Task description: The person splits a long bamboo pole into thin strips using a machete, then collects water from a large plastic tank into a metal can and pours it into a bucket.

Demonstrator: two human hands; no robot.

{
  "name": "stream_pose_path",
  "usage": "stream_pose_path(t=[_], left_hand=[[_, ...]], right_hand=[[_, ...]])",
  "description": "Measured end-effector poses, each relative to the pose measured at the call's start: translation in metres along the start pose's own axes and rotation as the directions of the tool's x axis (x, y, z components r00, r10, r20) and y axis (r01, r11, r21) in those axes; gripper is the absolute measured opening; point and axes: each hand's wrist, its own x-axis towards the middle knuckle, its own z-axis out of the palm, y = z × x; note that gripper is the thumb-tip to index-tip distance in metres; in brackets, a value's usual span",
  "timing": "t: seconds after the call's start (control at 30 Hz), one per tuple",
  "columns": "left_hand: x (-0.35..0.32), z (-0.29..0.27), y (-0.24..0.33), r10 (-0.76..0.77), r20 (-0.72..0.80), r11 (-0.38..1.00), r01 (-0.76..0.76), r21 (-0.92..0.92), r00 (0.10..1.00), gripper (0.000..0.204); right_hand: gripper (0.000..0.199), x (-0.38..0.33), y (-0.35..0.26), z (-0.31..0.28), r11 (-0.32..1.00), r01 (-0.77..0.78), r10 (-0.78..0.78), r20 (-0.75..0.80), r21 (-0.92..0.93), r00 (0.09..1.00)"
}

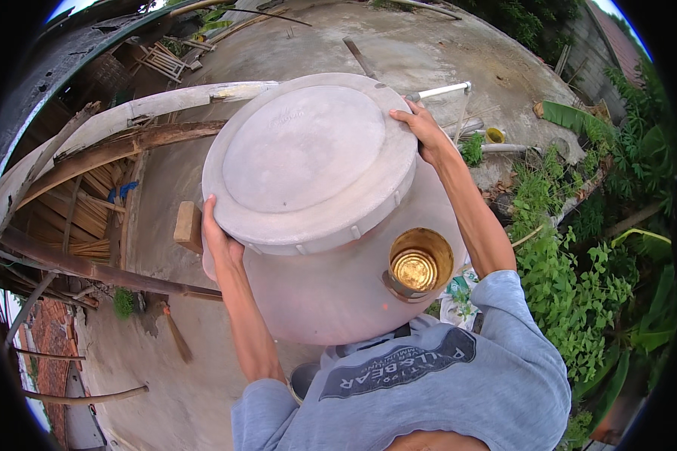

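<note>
A large round grey-white lid point(301, 150) with a ribbed rim sits over the top of a big pale pinkish tank point(308, 301), tilted slightly in view. My left hand point(222, 237) grips the lid's near left rim, thumb on top and fingers beneath. At the far right rim, my right hand point(421, 128) holds the lid the same way. Whether the lid is seated or raised a little, I cannot tell. An open tin can point(421, 263), golden inside, stands on the tank's shoulder, near my right forearm.
A wooden block point(189, 227) is beside the tank on the left. Wooden beams point(105, 161) and bamboo poles lie further left. A white pipe point(444, 91) runs behind the lid. Leafy plants point(579, 286) grow along the right, and a broom point(177, 337) is at lower left.
</note>
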Motion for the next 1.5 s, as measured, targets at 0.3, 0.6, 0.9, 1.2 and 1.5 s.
stream_pose_path(t=[0.3,0.6,0.9,1.2,1.5], left_hand=[[-0.05,-0.031,0.044,0.036,-0.024,0.993,-0.038,-0.112,0.999,0.066],[-0.08,-0.12,0.05,0.101,-0.095,0.98,-0.116,-0.16,0.99,0.064],[-0.098,-0.178,0.042,0.156,-0.117,0.963,-0.177,-0.202,0.981,0.065],[-0.09,-0.174,0.034,0.175,-0.149,0.94,-0.21,-0.268,0.973,0.063],[-0.077,-0.181,0.065,0.147,-0.212,0.959,-0.192,-0.21,0.966,0.063]], right_hand=[[0.08,-0.034,-0.067,0.053,0.973,0.107,-0.074,0.164,-0.204,0.984],[0.094,-0.056,-0.082,0.114,0.962,0.122,0.022,0.51,-0.246,0.86],[0.111,-0.024,-0.069,0.151,0.984,0.066,0.053,0.624,-0.165,0.779],[0.097,-0.019,-0.055,0.111,0.983,-0.003,0.116,0.617,-0.181,0.778],[0.052,-0.194,-0.049,-0.008,0.578,0.285,-0.14,0.252,-0.764,0.958]])
